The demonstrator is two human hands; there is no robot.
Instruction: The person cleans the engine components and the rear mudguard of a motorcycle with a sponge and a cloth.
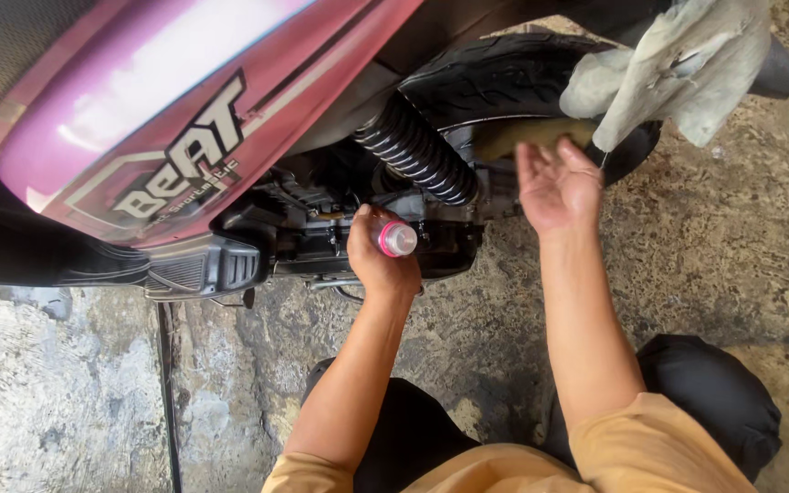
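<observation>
My left hand [374,257] grips a small bottle with a pink ring at its base [398,239], held against the black engine case [440,246] of a pink scooter [166,100]. My right hand [554,187] is open, palm up, just below a dirty grey rag [678,64] that hangs beside the rear tyre [495,82]. Its fingertips sit close to the rag's lower edge; I cannot tell whether they touch. A black coil shock absorber [417,151] runs diagonally between the two hands.
The scooter's black footrest [198,269] juts out at the left. Rough, stained concrete ground [714,246] lies all around. My knees in dark trousers [714,393] are at the bottom, with orange sleeves above them.
</observation>
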